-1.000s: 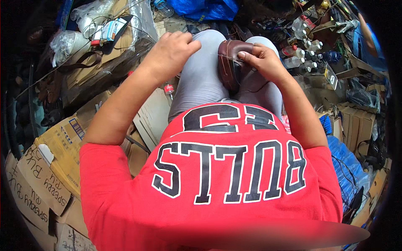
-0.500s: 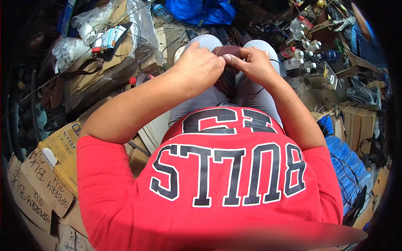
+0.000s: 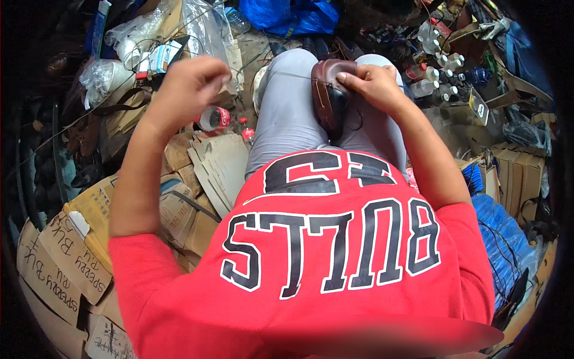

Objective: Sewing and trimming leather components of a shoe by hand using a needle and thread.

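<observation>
Between the knees, brown shoe (image 3: 327, 96) under right hand (image 3: 372, 87) fingers (image 3: 347, 78)

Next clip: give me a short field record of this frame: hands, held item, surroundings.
left hand: raised out to the left, fingers pinched on a thin thread
right hand: pressing on brown leather shoe
shoe position: wedged between the knees
thread: taut, running from shoe to left hand
surroundings: cardboard pieces, soda bottle, blue bag
</observation>
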{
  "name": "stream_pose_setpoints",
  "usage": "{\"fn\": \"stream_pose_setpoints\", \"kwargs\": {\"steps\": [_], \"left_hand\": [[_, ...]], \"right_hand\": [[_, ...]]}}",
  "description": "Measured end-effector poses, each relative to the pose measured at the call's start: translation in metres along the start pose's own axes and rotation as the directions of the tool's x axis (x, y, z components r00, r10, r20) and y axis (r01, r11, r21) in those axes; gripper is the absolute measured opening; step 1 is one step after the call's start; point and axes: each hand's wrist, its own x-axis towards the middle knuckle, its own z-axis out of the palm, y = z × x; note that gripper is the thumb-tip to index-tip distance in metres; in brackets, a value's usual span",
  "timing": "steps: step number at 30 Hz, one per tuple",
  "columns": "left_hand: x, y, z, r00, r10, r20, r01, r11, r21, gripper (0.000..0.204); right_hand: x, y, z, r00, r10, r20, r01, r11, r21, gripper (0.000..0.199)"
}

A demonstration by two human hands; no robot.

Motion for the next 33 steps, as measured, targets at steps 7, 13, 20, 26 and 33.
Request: {"fn": "stream_pose_setpoints", "kwargs": {"steps": [7,13,20,26,33], "left_hand": [[0.033,0.059,0.044,0.940,-0.184,-0.288,-0.272,0.107,-0.956,0.014],[-0.010,0.016,-0.036,0.857,-0.065,-0.512,-0.364,0.625,-0.690,0.012],[-0.118,-0.024,-0.145,0.731,-0.347,-0.588,-0.256,0.660,-0.707,0.027],[-0.085,-0.041,-0.040,0.786,-0.438,-0.436,0.466,0.884,-0.047,0.034],[0.024,0.005,0.120,0.891,-0.336,0.304,0.452,0.617,-0.644,0.039]], "right_hand": [[0.002,0.001,0.013,0.996,-0.061,0.058,0.050,0.984,0.171,0.049],[-0.005,0.002,0.001,0.995,0.023,0.101,-0.039,0.986,0.164,0.034],[-0.008,0.006,0.007,0.995,-0.055,0.082,0.029,0.956,0.293,0.042],[-0.050,0.037,-0.041,0.975,-0.223,-0.003,0.219,0.959,-0.181,0.028],[-0.064,0.105,-0.071,0.842,0.371,-0.392,0.010,0.716,0.699,0.020]]}}
